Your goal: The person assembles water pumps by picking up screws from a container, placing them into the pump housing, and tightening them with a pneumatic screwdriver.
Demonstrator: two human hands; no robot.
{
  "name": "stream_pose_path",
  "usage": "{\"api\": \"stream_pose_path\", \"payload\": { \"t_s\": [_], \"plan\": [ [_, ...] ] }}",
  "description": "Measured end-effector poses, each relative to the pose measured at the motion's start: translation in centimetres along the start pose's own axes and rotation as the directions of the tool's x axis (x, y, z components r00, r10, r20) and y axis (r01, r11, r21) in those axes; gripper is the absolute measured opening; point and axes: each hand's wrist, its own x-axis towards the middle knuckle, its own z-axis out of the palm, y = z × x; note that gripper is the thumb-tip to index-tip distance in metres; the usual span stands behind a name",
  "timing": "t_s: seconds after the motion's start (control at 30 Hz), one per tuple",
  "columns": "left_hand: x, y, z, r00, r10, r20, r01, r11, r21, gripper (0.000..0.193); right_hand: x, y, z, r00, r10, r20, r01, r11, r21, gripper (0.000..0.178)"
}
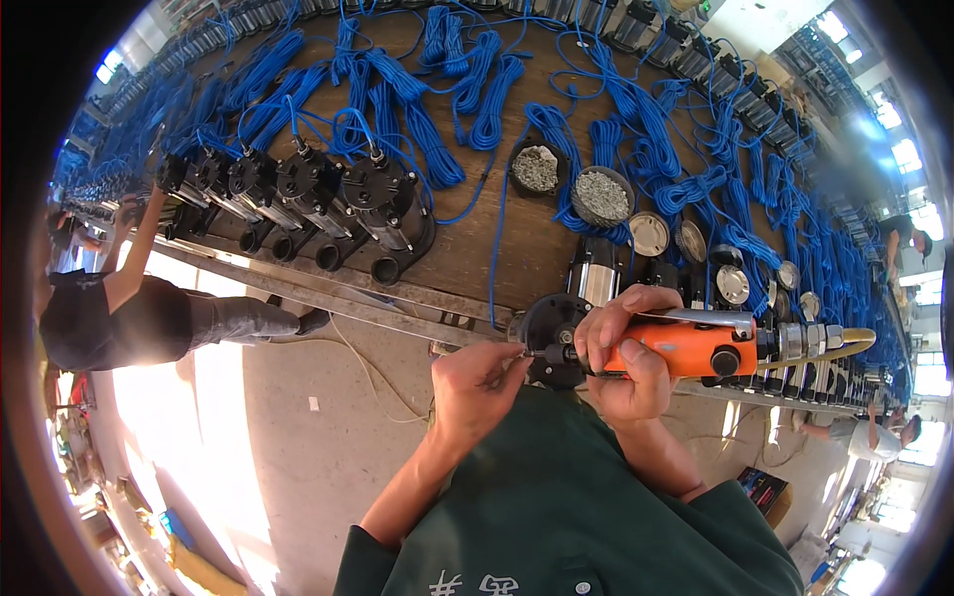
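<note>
My right hand (pixel 628 363) is wrapped round an orange air screwdriver (pixel 686 350), held level with its nose to the left. A hose fitting (pixel 810 342) joins its right end. The fingers of my left hand (pixel 475 389) pinch what looks like a small screw (pixel 535 353) at the tool's tip; the fingertips partly hide it. Directly behind the tip is the black round end of a motor or pump (pixel 549 320), its silver cylinder (pixel 596 270) pointing away from me. My hands cover part of that black end.
Beyond the tool stand two bowls (pixel 538 167) (pixel 601 196) of small metal parts and several round metal caps (pixel 649 234). Pumps with black ends (pixel 381 199) line the bench edge at left. Blue cable coils (pixel 422 134) cover much of the bench (pixel 462 253). A person (pixel 149 318) works at left.
</note>
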Motion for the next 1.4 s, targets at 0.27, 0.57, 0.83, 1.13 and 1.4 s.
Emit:
{"api": "stream_pose_path", "payload": {
  "t_s": [0.27,0.57,0.83,1.13,1.4],
  "plan": [
    [2.0,-0.8,-0.4,0.971,0.112,0.210,-0.121,0.992,0.030,0.016,1.0,0.6,-1.5,0.969,0.101,0.228,-0.076,0.991,-0.114,0.030],
    [2.1,-3.8,1.3,0.974,-0.002,0.227,0.017,0.998,-0.065,0.028,0.2,3.2,-2.6,0.975,0.133,0.180,-0.082,0.961,-0.264,0.028],
    [1.1,-5.3,2.0,0.929,-0.213,0.302,0.337,0.826,-0.453,0.044,0.5,3.9,-2.2,0.953,0.112,0.281,-0.010,0.941,-0.339,0.023],
    [-0.6,-7.1,1.8,0.788,-0.535,0.305,0.472,0.206,-0.857,0.027,0.1,3.4,-1.6,0.961,0.174,0.216,-0.071,0.907,-0.416,0.022],
    [0.8,-3.6,-0.4,0.785,-0.470,0.404,0.516,0.136,-0.846,0.025,1.4,1.1,-0.3,0.995,-0.025,0.092,0.049,0.964,-0.263,0.036]
  ]
}}
